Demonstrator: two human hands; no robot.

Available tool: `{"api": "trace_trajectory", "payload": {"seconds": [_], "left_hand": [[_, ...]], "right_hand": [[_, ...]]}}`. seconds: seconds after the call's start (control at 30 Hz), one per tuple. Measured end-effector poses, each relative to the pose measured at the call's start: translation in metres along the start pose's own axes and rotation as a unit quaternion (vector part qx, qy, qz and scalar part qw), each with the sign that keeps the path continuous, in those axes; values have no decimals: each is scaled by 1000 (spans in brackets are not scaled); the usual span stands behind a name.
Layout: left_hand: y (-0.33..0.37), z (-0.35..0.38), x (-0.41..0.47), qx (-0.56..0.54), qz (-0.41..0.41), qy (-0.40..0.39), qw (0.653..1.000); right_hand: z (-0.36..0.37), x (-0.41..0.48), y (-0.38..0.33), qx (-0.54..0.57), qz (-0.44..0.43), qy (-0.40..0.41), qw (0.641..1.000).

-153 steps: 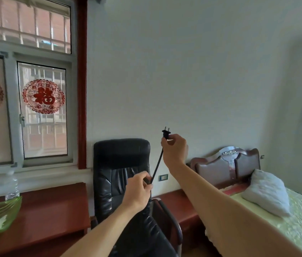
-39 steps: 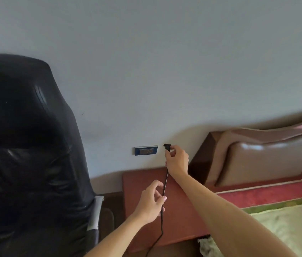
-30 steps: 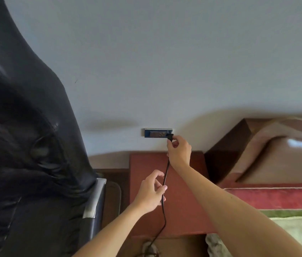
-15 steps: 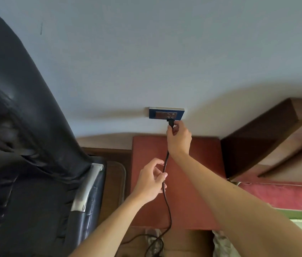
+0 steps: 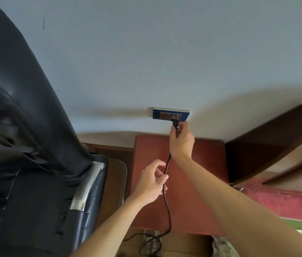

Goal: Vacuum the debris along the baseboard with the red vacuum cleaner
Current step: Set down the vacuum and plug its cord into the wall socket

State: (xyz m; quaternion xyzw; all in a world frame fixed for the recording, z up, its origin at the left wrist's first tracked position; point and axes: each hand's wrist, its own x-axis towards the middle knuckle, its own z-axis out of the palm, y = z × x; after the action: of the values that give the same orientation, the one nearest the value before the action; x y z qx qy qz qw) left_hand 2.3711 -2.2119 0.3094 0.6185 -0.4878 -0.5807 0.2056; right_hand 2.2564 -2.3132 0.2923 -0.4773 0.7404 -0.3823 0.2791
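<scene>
Your right hand (image 5: 180,143), fingers pinching the plug (image 5: 174,123) at the wall socket (image 5: 170,114), left hand (image 5: 151,182), fingers curled round the cord (image 5: 167,206) below.

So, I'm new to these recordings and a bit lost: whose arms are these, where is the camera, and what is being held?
No machine here: a person wears a camera on the head, so the one picture looks down at their own hands. The right hand pinches a black plug at the blue wall socket; whether it is fully in, I cannot tell. The left hand holds the black cord lower down, over a reddish cabinet. A black leather chair is at left, a wooden headboard at right.
</scene>
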Motion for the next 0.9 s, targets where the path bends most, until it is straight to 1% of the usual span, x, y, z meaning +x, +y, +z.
{"api": "trace_trajectory", "payload": {"seconds": [0.5,0.77,0.9], "left_hand": [[8,-2,8,7,17,-19,1000],[11,-5,11,-18,17,-31,999],[8,-4,13,-21,12,-24,999]], "right_hand": [[-2,11,-15,-10,7,-11,1000],[-5,22,-15,-18,4,-34,999],[-5,24,-17,-26,0,-37,999]]}}
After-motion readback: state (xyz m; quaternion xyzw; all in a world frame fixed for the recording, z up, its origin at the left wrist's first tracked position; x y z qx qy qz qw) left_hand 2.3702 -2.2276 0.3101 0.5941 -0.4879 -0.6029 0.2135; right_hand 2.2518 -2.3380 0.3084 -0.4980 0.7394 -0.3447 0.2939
